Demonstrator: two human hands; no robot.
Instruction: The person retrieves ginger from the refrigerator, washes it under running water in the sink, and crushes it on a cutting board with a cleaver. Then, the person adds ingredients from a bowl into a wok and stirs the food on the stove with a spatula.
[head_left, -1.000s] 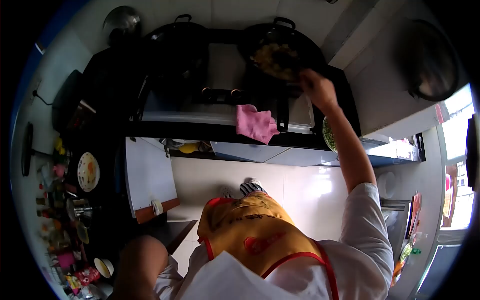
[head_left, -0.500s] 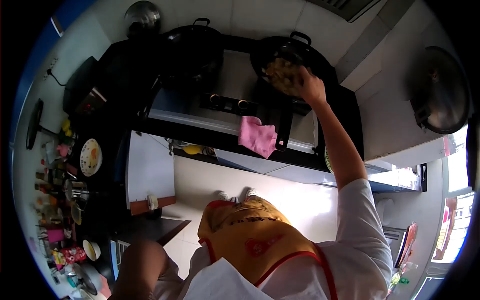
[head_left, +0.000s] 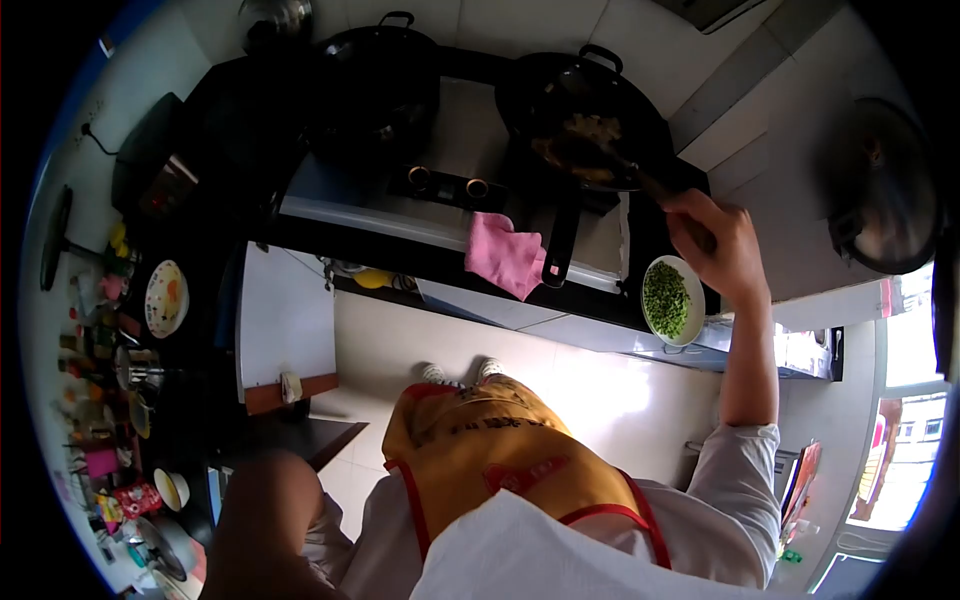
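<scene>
My right hand (head_left: 715, 240) is closed round the handle of a wok spatula (head_left: 655, 185), beyond the right edge of the black wok (head_left: 640, 110). The spatula slants down into that wok, its head among pale, browned food pieces (head_left: 592, 128). Just below my hand is a white bowl (head_left: 697, 325) of chopped greens (head_left: 665, 298). Of my left side, only the bent arm (head_left: 270, 500) shows at the bottom left; the hand is out of view.
A second black wok (head_left: 375, 90) stands on the left burner. A pink cloth (head_left: 503, 255) hangs over the stove's front edge beside the right wok's long handle (head_left: 565, 235). Bowls, jars and packets crowd the left counter, among them a patterned bowl (head_left: 167, 298).
My right hand has moved right and toward me, from over the wok to past its rim. The spatula's handle and the bowl of greens now show. The whole view has shifted slightly.
</scene>
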